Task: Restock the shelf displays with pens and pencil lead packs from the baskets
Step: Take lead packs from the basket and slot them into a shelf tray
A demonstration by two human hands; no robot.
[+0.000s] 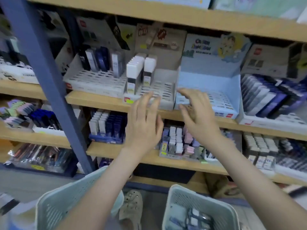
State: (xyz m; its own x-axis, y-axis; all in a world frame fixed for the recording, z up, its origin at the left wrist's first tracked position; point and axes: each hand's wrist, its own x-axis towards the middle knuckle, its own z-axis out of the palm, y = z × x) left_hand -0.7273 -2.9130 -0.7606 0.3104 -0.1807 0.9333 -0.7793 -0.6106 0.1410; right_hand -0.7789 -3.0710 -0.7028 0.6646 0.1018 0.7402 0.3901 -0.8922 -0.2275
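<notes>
Bottom of frame: left basket point(54, 208), right basket point(178, 196) with a few packs point(196, 218) inside. Centre: left hand point(142, 128) and right hand point(197, 117), fingers spread, both holding nothing, raised in front of grey tray point(166, 90) and blue tray point(207, 80) on the shelf point(93, 98). White lead packs point(135, 70) stand in grey tray's left side.

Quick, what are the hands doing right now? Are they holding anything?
Left hand: open, fingers spread, holding nothing.
Right hand: open, fingers spread, holding nothing.
</notes>
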